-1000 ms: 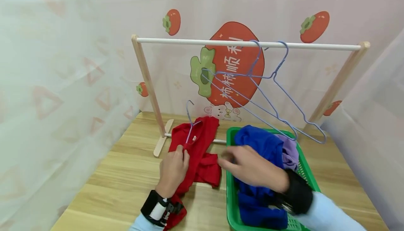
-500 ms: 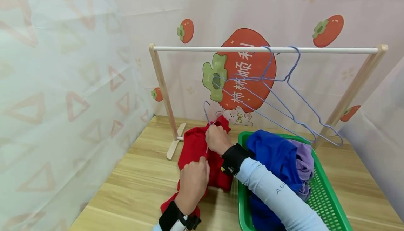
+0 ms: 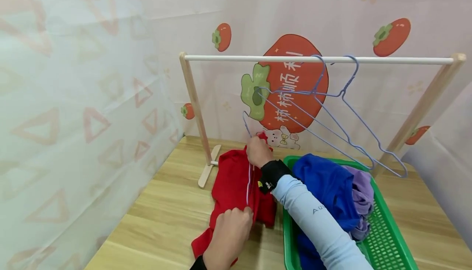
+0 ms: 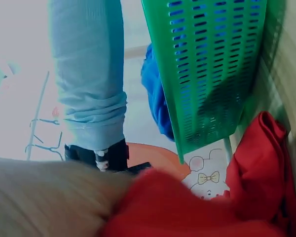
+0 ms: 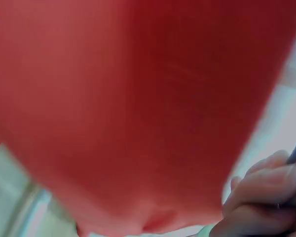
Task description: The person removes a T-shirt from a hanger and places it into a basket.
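A red long-sleeved garment (image 3: 230, 184) is lifted partly off the table in the head view, with a blue wire hanger (image 3: 248, 186) at its neck. My right hand (image 3: 259, 152) grips the hanger just below its hook; the right wrist view shows the curled fingers (image 5: 261, 197) around the dark wire, beside the red cloth (image 5: 138, 123). Nearer to me, my left hand (image 3: 230, 233) holds the garment's edge by the lower end of the hanger's visible wire. Bunched red fabric (image 4: 177, 207) meets the left hand (image 4: 49, 197) in the left wrist view, where its fingertips are hidden.
A rack with a white rail (image 3: 236, 58) and wooden posts stands behind. Two blue hangers (image 3: 346, 94) hang from it, overlapping the back of a green basket (image 3: 391, 229). Blue clothing (image 3: 324, 184) and purple clothing (image 3: 363, 192) lie in that basket, right of the red garment.
My right hand has come from above the basket to the hanger's neck and grips it. The hanger and red garment have been raised slightly. My left hand has moved nearer to me.
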`<state>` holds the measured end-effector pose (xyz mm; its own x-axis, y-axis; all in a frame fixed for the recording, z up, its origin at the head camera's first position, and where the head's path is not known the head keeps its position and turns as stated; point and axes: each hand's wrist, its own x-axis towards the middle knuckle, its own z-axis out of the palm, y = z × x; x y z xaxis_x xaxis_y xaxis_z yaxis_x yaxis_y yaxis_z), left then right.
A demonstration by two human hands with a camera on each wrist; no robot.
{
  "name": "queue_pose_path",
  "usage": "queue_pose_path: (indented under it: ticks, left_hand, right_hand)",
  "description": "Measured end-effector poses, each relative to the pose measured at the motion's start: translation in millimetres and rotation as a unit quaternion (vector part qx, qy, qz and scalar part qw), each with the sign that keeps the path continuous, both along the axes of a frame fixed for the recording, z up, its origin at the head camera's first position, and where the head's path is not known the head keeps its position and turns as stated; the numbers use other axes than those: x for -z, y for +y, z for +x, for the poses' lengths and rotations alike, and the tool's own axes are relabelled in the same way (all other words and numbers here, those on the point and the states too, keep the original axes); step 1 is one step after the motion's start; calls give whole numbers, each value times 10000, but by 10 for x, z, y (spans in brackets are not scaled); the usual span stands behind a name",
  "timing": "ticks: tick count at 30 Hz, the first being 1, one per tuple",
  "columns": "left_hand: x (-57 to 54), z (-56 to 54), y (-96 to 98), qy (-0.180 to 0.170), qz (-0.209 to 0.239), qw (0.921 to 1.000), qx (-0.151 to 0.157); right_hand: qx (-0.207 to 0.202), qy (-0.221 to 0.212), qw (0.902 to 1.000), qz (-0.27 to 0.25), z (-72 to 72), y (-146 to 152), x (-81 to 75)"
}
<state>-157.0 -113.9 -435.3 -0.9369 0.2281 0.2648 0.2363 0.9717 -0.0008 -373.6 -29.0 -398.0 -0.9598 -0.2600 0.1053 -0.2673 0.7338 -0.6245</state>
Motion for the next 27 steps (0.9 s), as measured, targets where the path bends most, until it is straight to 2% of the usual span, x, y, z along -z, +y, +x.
queue_pose_path:
  ticks: [2,4,7,11,15,20,24,27]
  left_hand:
    - [42,-20,-47,-89,-132,9996,247]
    - [85,-97,-111,-90,-72,9994,328]
    - [148,-304,-227,-1,366,9989,282]
    - [203,-623,-375,107,1076,9941,62]
    - [205,-935,-458,363,1353,9899,-239]
    - [201,-1277,-480,450,1432,9859,-746]
    - [237,-1443,-476,362,1402,9832,-1112]
    - [291,-1521,-471,213,1323,9831,-1248]
  right_hand:
    - [-112,-174,9991,-372,-34,102,-19]
    - [-265,-258,9969,-701,-28,216,-43]
    - [-492,-410,9929,-1004,75,387,-101]
    - [-856,-675,9874,-1147,324,599,-203]
    - [-1223,-632,9863,-909,627,811,-338]
    - [-1298,-238,9911,-197,1030,1053,-552]
    - [-1212,0,9924,194,1275,1211,-807]
    - [-1211,254,9918,328,1352,1291,-1088]
